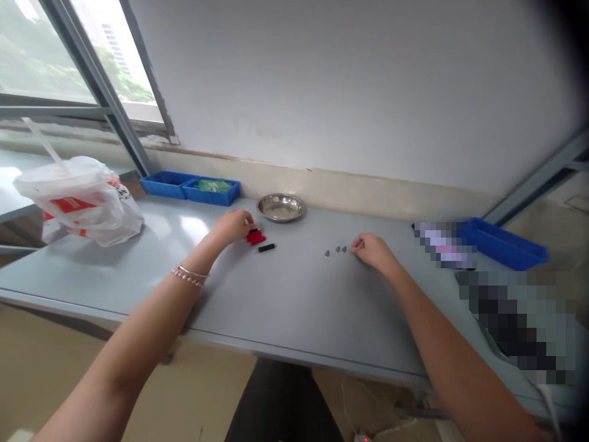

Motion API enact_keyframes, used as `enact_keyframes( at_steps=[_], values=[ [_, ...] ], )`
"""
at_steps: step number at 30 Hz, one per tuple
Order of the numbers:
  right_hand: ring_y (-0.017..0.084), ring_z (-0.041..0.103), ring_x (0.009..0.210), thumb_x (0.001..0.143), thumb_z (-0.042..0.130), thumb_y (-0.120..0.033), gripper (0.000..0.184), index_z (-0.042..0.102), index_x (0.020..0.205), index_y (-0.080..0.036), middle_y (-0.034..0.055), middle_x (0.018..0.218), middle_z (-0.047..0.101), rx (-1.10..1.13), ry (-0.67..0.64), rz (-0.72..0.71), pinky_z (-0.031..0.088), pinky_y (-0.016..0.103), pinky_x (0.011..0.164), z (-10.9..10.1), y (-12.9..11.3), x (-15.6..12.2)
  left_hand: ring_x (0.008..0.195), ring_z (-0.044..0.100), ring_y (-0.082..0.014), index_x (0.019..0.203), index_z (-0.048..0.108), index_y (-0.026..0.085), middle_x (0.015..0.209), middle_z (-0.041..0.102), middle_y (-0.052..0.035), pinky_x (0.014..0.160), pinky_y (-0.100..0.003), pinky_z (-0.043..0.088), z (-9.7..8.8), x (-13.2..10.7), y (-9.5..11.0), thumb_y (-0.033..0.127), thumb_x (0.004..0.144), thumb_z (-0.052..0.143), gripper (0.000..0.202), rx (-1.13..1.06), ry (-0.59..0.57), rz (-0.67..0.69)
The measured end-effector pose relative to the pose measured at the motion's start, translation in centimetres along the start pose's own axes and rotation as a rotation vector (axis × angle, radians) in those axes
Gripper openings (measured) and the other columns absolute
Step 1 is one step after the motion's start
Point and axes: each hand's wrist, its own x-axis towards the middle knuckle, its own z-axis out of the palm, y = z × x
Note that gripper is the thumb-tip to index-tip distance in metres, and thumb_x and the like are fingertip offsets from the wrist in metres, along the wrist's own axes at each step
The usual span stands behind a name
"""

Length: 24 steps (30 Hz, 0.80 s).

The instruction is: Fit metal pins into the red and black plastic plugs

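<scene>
My left hand (pixel 235 226) is closed, fingers bent down at the left end of a small group of red cylinders (pixel 256 238) and a black one beside them. What its fingertips grip, if anything, is hidden. Just in front of that group lies a single black cylinder (pixel 266 248) with thin metal ends. My right hand (pixel 370 249) rests low over the table, thumb and fingertips pinched together. Whatever is in the pinch is too small to make out. Left of it lie small grey teardrop-shaped pieces (pixel 338 249), one (pixel 327 253) a little apart from the other two.
A round steel dish (pixel 280 209) stands near the wall. Two blue trays (pixel 212 196), one with green plastic inside, sit left of it. A white plastic bag (pixel 87 202) is at far left. Another blue tray (pixel 506 245) and blurred-out items lie on the right of the grey table (pixel 294 294).
</scene>
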Motion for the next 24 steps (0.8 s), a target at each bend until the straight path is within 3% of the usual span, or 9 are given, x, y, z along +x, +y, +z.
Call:
enact_keyframes(
  at_steps=[4,7,13,19,24],
  values=[
    [0.015,0.055,0.057,0.067,0.055,-0.018,0.003,0.058,0.064,-0.019,0.0032,0.06,0.06,0.143,0.086,-0.062,0.04,0.028,0.058,-0.8,-1.1,-0.1,0.069,0.054,-0.0168,0.074,0.062,0.02,0.068,0.062,-0.0029,0.062,-0.025,0.038,-0.9,-1.3,1.9,0.037,0.074,0.049,0.021,-0.046,-0.128,0.267],
    [0.014,0.056,0.056,0.068,0.053,-0.02,0.004,0.056,0.07,-0.018,0.0022,0.062,0.059,0.412,0.074,-0.125,0.043,0.028,0.06,-1.1,-2.6,-0.4,0.071,0.054,-0.0192,0.071,0.06,0.021,0.068,0.061,-0.004,0.055,-0.024,0.036,-0.7,-2.2,3.1,0.04,0.068,0.055,0.021,-0.003,-0.2,0.261],
    [0.013,0.058,0.057,0.066,0.058,-0.027,0.014,0.054,0.074,-0.016,0.0012,0.063,0.058,0.838,-0.098,-0.177,0.047,0.029,0.06,-0.1,-5.3,-1.9,0.064,0.054,-0.0198,0.075,0.06,0.019,0.075,0.058,-0.0083,0.051,-0.025,0.034,0.2,-2.6,3.7,0.036,0.067,0.054,0.02,0.138,-0.191,0.215],
    [0.013,0.061,0.061,0.063,0.063,-0.032,0.02,0.054,0.072,-0.017,0.0015,0.066,0.061,0.991,-0.204,-0.202,0.049,0.031,0.065,1.1,-7.2,-3.3,0.061,0.053,-0.0145,0.076,0.059,0.017,0.067,0.06,-0.004,0.055,-0.023,0.035,-0.3,-3.4,5.6,0.027,0.07,0.05,0.015,-0.035,-0.064,0.508],
    [0.013,0.061,0.063,0.064,0.062,-0.029,0.018,0.054,0.074,-0.017,0.0011,0.067,0.061,1.056,-0.234,-0.205,0.049,0.03,0.066,1.6,-7.7,-3.8,0.056,0.051,-0.0103,0.081,0.06,0.016,0.066,0.061,-0.0013,0.054,-0.02,0.035,-0.3,-4.3,7.0,0.023,0.072,0.051,0.015,-0.162,-0.039,0.634]
  ],
)
